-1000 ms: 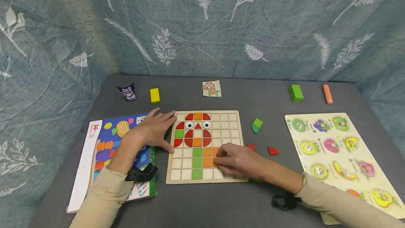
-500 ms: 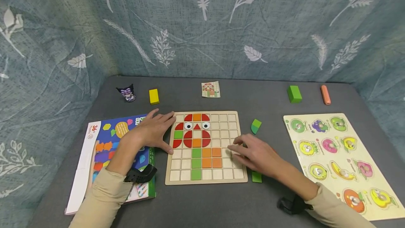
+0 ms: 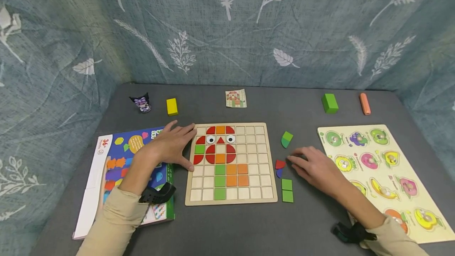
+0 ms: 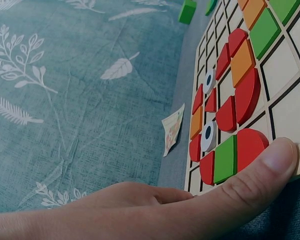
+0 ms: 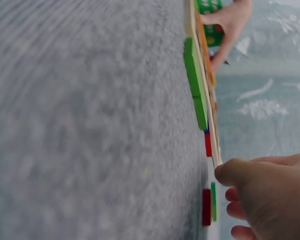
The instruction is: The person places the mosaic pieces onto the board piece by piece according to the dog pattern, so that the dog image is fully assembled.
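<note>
A wooden grid board point(image 3: 250, 139) holds red, orange and green tiles and two eye tiles in a figure. My left hand point(image 3: 173, 145) rests at the board's left edge, fingers spread, the thumb on the rim in the left wrist view. My right hand point(image 3: 316, 169) hovers right of the board, fingers loosely bent, with nothing seen between them. By its fingertips lie a red piece point(image 3: 280, 164) and a blue piece point(image 3: 279, 173). Two green squares point(image 3: 287, 191) lie just below. In the right wrist view, a dark red piece point(image 5: 206, 207) sits near the fingers.
Green pieces point(image 3: 286, 139) lie above the right hand. A picture card point(image 3: 236, 98) is behind the board. A colourful box point(image 3: 131, 141) lies under the left forearm; a fruit puzzle board point(image 3: 355, 145) is at right. A yellow block point(image 3: 172, 106) and green block point(image 3: 330, 103) stand at the back.
My right hand has let go of an orange square, which completes a two-by-two orange block on the board, and moved right to the loose pieces. The left hand stays put.
</note>
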Demonstrator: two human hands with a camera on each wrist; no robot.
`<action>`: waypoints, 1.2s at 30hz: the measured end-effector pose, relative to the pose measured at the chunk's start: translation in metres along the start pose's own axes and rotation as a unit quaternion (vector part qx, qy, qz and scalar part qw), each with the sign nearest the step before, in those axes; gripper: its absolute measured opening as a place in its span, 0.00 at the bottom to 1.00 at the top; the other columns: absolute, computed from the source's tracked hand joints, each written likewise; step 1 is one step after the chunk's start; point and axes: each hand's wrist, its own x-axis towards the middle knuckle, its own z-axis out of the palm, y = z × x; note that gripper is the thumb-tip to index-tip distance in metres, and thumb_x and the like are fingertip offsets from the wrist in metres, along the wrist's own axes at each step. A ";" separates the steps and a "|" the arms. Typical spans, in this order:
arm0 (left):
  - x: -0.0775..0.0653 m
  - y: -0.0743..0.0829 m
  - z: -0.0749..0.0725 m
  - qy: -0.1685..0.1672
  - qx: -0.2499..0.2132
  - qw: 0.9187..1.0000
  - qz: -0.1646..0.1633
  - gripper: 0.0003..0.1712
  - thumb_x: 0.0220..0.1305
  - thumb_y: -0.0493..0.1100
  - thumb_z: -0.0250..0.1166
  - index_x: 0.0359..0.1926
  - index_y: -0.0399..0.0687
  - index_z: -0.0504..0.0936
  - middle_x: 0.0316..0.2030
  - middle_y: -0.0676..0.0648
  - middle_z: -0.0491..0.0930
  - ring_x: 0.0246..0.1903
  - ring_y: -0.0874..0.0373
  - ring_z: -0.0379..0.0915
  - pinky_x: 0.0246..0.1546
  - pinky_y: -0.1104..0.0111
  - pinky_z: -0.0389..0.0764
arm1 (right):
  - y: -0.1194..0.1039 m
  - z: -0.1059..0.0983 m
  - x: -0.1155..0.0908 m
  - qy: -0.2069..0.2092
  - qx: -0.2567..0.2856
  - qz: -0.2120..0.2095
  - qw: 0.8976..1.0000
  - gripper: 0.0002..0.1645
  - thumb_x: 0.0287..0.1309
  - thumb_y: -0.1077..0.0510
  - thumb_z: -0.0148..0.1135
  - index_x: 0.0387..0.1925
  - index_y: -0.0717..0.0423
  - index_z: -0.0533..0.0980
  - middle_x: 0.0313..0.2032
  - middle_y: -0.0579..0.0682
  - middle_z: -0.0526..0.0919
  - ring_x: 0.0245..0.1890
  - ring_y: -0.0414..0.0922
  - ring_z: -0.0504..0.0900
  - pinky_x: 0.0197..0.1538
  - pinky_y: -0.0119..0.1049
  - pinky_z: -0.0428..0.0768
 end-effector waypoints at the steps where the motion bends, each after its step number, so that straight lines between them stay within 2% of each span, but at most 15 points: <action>1: 0.000 0.000 -0.001 -0.001 -0.001 1.000 0.000 0.65 0.43 0.70 0.72 0.73 0.37 0.58 0.74 0.36 0.54 0.71 0.38 0.55 0.74 0.42 0.40 | 0.002 0.000 -0.002 -0.001 -0.006 0.002 1.000 0.22 0.43 0.63 0.74 0.45 0.55 0.83 0.42 0.52 0.81 0.39 0.48 0.80 0.38 0.43 0.80; 3: 0.000 0.000 -0.001 -0.003 -0.003 1.000 0.000 0.65 0.43 0.70 0.72 0.73 0.37 0.58 0.74 0.35 0.54 0.71 0.38 0.55 0.74 0.42 0.40 | 0.004 0.000 -0.006 0.002 -0.011 0.002 1.000 0.18 0.49 0.61 0.72 0.45 0.55 0.83 0.42 0.52 0.82 0.38 0.48 0.80 0.37 0.44 0.80; 5: 0.000 0.000 -0.001 -0.004 -0.004 1.000 -0.001 0.65 0.43 0.70 0.72 0.73 0.37 0.58 0.74 0.35 0.54 0.71 0.38 0.55 0.74 0.42 0.39 | 0.006 0.001 -0.009 0.011 -0.007 0.000 1.000 0.13 0.60 0.56 0.65 0.45 0.55 0.83 0.41 0.52 0.82 0.38 0.48 0.80 0.37 0.44 0.80; 7: 0.000 0.000 0.000 -0.003 -0.006 1.000 -0.002 0.65 0.43 0.70 0.72 0.73 0.37 0.58 0.74 0.35 0.54 0.71 0.38 0.55 0.74 0.42 0.39 | 0.006 0.001 -0.012 0.022 0.011 0.000 1.000 0.17 0.69 0.50 0.55 0.44 0.55 0.84 0.41 0.51 0.82 0.39 0.47 0.79 0.38 0.42 0.79; 9: 0.000 0.001 0.000 -0.003 -0.006 1.000 -0.002 0.65 0.43 0.70 0.72 0.73 0.37 0.58 0.74 0.35 0.54 0.71 0.38 0.55 0.74 0.42 0.39 | 0.006 0.001 -0.015 0.033 0.057 0.002 0.998 0.22 0.72 0.46 0.48 0.44 0.54 0.84 0.42 0.49 0.82 0.41 0.45 0.78 0.41 0.38 0.78; 11: 0.000 0.001 0.000 -0.003 -0.006 1.000 -0.001 0.65 0.43 0.70 0.72 0.73 0.37 0.58 0.74 0.35 0.54 0.71 0.38 0.55 0.74 0.42 0.39 | 0.003 0.001 -0.017 0.039 0.119 -0.005 0.992 0.18 0.70 0.49 0.52 0.45 0.52 0.84 0.44 0.48 0.82 0.44 0.43 0.77 0.46 0.33 0.75; 13: 0.000 0.001 0.000 -0.007 -0.005 1.000 -0.001 0.65 0.43 0.71 0.72 0.73 0.37 0.58 0.74 0.35 0.54 0.71 0.38 0.55 0.74 0.42 0.39 | -0.001 0.001 -0.019 0.038 0.188 -0.024 0.981 0.12 0.65 0.54 0.60 0.46 0.52 0.83 0.46 0.47 0.82 0.47 0.41 0.76 0.51 0.28 0.72; 15: 0.000 0.001 0.000 -0.010 -0.003 1.000 0.001 0.65 0.44 0.71 0.71 0.73 0.37 0.57 0.74 0.35 0.54 0.71 0.38 0.55 0.74 0.42 0.39 | -0.005 0.002 -0.021 0.033 0.231 -0.053 0.971 0.13 0.60 0.61 0.64 0.47 0.51 0.83 0.47 0.47 0.82 0.49 0.40 0.76 0.56 0.24 0.70; 17: 0.000 0.001 -0.001 -0.013 -0.001 1.000 0.002 0.65 0.44 0.71 0.71 0.73 0.37 0.57 0.74 0.36 0.53 0.71 0.38 0.55 0.74 0.42 0.39 | -0.008 0.002 -0.022 0.026 0.248 -0.076 0.965 0.16 0.58 0.64 0.65 0.48 0.51 0.82 0.48 0.48 0.82 0.50 0.40 0.75 0.62 0.23 0.67; 21: 0.000 0.000 -0.001 -0.010 0.003 1.000 0.006 0.64 0.44 0.70 0.71 0.73 0.37 0.57 0.74 0.35 0.54 0.71 0.38 0.56 0.74 0.42 0.39 | -0.011 0.002 -0.023 0.019 0.249 -0.092 0.964 0.15 0.60 0.64 0.63 0.49 0.51 0.82 0.49 0.49 0.82 0.53 0.42 0.75 0.71 0.25 0.60; 24: -0.001 0.000 -0.001 -0.003 0.004 1.000 0.008 0.64 0.44 0.69 0.72 0.72 0.36 0.58 0.74 0.35 0.54 0.70 0.38 0.57 0.74 0.42 0.40 | -0.011 0.001 -0.023 0.016 0.239 -0.087 0.967 0.17 0.57 0.66 0.65 0.48 0.50 0.82 0.49 0.49 0.83 0.53 0.42 0.75 0.72 0.25 0.59; 27: -0.002 0.000 -0.001 0.002 0.000 1.000 0.010 0.64 0.44 0.69 0.72 0.72 0.36 0.59 0.73 0.35 0.55 0.70 0.38 0.57 0.74 0.41 0.40 | -0.011 0.002 -0.023 0.014 0.222 -0.075 0.972 0.19 0.53 0.68 0.66 0.47 0.50 0.83 0.49 0.48 0.83 0.52 0.42 0.75 0.68 0.23 0.61; 30: -0.001 0.000 -0.001 0.000 -0.004 1.000 0.011 0.64 0.44 0.69 0.72 0.72 0.36 0.58 0.74 0.35 0.55 0.70 0.37 0.56 0.74 0.41 0.40 | -0.009 0.003 -0.021 0.021 0.193 -0.064 0.979 0.12 0.62 0.62 0.61 0.45 0.51 0.83 0.48 0.48 0.83 0.50 0.43 0.76 0.62 0.24 0.66; 33: -0.001 0.000 -0.001 -0.005 -0.007 1.000 0.007 0.64 0.44 0.70 0.72 0.73 0.36 0.58 0.74 0.35 0.54 0.71 0.37 0.55 0.74 0.41 0.39 | -0.004 0.005 -0.014 0.037 0.160 -0.049 0.985 0.12 0.68 0.58 0.54 0.44 0.52 0.83 0.47 0.49 0.83 0.48 0.45 0.77 0.55 0.31 0.70; 36: 0.000 0.000 0.000 -0.008 -0.008 1.000 0.002 0.65 0.44 0.70 0.72 0.73 0.37 0.57 0.74 0.35 0.53 0.71 0.37 0.55 0.74 0.42 0.39 | 0.002 0.010 -0.005 0.046 0.118 -0.016 0.992 0.11 0.60 0.64 0.63 0.44 0.54 0.83 0.47 0.51 0.83 0.47 0.47 0.78 0.51 0.39 0.74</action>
